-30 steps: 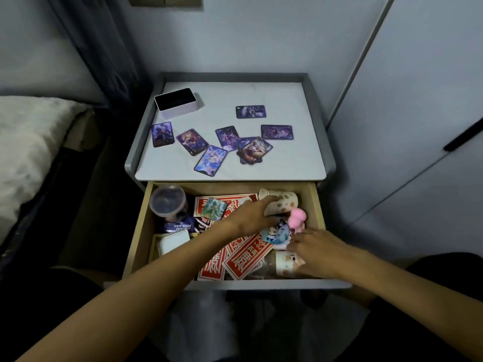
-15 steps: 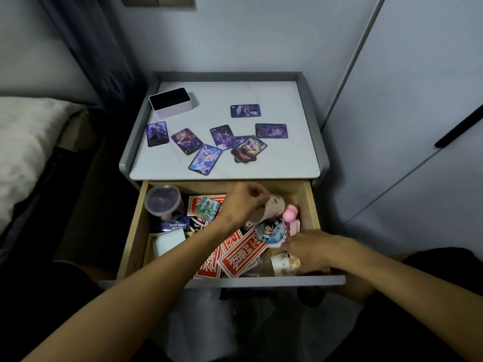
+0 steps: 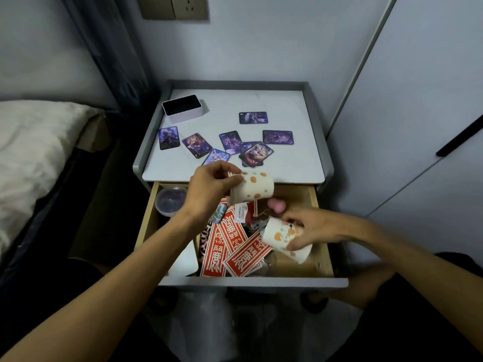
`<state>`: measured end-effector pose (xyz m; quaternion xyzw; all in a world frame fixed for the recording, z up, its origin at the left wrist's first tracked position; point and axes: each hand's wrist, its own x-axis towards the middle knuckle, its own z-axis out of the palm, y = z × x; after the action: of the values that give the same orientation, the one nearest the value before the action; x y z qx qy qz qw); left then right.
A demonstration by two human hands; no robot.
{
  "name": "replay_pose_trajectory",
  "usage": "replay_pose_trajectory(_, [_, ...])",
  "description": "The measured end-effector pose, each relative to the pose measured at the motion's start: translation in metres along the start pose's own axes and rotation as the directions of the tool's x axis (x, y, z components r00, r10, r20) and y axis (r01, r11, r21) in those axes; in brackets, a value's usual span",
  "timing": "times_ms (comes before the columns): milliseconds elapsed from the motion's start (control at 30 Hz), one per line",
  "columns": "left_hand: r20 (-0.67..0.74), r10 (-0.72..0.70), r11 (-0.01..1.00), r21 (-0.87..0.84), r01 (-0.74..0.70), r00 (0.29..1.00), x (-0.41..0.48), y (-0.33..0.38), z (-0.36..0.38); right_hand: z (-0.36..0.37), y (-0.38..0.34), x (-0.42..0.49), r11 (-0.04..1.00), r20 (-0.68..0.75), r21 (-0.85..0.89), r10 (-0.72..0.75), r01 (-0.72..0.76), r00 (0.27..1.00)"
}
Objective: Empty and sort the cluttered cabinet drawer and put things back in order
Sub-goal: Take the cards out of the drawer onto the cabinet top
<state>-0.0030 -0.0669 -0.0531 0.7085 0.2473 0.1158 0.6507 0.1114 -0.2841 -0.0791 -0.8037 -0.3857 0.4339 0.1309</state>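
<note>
The wooden drawer [image 3: 322,246] of the grey bedside cabinet is pulled out. My left hand [image 3: 209,190] holds a white paper cup with orange dots [image 3: 254,189] on its side above the drawer's back edge. My right hand [image 3: 313,229] grips a second patterned paper cup [image 3: 281,237], tilted, over the drawer's right half. In the drawer lie several red packets with white characters [image 3: 235,246], a pink soft toy [image 3: 277,205], a clear lidded tub [image 3: 171,201], a white box [image 3: 187,262] and small stickers.
On the cabinet top [image 3: 287,165] lie several purple picture cards [image 3: 253,118] and an open white box with a dark inside [image 3: 183,108]. A bed with white bedding [image 3: 31,152] stands left. A wardrobe door [image 3: 418,126] closes off the right.
Both hands have lifted a paper cup each out of the drawer; the left rose toward the cabinet top's front edge, the right came up from the drawer's front right.
</note>
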Motion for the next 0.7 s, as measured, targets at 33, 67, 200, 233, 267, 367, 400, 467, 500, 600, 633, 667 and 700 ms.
replay_pose_trajectory(33, [-0.025,0.010,0.999,-0.041,-0.011,1.000,0.003,0.007,-0.004,-0.010,-0.005,-0.002,0.997,-0.062,0.078,-0.014,0.019,0.998])
replay_pose_trajectory(67, [-0.047,0.019,0.997,-0.077,-0.022,0.999,0.007,0.014,-0.007,-0.019,-0.010,-0.002,0.991,-0.139,0.129,-0.020,0.038,0.990])
replay_pose_trajectory(200, [-0.137,0.046,0.981,-0.180,-0.071,0.990,0.039,0.038,-0.017,-0.068,-0.028,0.019,0.986,-0.551,0.123,-0.028,0.114,0.834])
replay_pose_trajectory(233, [-0.152,0.043,0.978,-0.195,-0.072,0.987,0.052,0.043,-0.019,-0.083,-0.029,0.032,0.993,-0.628,0.083,-0.017,0.089,0.778])
replay_pose_trajectory(267, [-0.162,0.031,0.978,-0.199,-0.064,0.986,0.059,0.047,-0.021,-0.095,-0.028,0.043,0.997,-0.680,0.044,-0.013,0.059,0.733])
replay_pose_trajectory(367, [-0.184,0.009,0.978,-0.205,-0.047,0.983,0.100,0.056,-0.029,-0.143,-0.022,0.089,0.998,-0.759,-0.056,-0.031,-0.018,0.650])
replay_pose_trajectory(400, [-0.199,0.009,0.978,-0.205,-0.050,0.980,0.113,0.057,-0.033,-0.158,-0.020,0.103,0.994,-0.772,-0.097,-0.042,-0.053,0.634])
replay_pose_trajectory(467, [-0.234,0.005,0.982,-0.180,-0.049,0.972,0.147,0.057,-0.040,-0.189,-0.015,0.131,0.974,-0.792,-0.179,-0.060,-0.136,0.608])
replay_pose_trajectory(500, [-0.256,-0.002,0.986,-0.163,-0.041,0.967,0.164,0.055,-0.045,-0.201,-0.013,0.144,0.961,-0.793,-0.214,-0.067,-0.174,0.605])
replay_pose_trajectory(600, [-0.294,0.002,0.991,-0.125,-0.040,0.956,0.223,0.057,-0.060,-0.229,-0.011,0.185,0.922,-0.793,-0.296,-0.092,-0.248,0.603])
replay_pose_trajectory(633, [-0.304,0.007,0.991,-0.123,-0.046,0.953,0.246,0.057,-0.067,-0.235,-0.012,0.200,0.916,-0.794,-0.311,-0.104,-0.253,0.599])
replay_pose_trajectory(667, [-0.323,0.016,0.993,-0.105,-0.053,0.946,0.265,0.058,-0.075,-0.239,-0.014,0.211,0.911,-0.793,-0.330,-0.124,-0.249,0.597])
replay_pose_trajectory(700, [-0.340,0.034,0.995,-0.076,-0.064,0.940,0.286,0.059,-0.084,-0.241,-0.018,0.223,0.909,-0.792,-0.347,-0.150,-0.233,0.592])
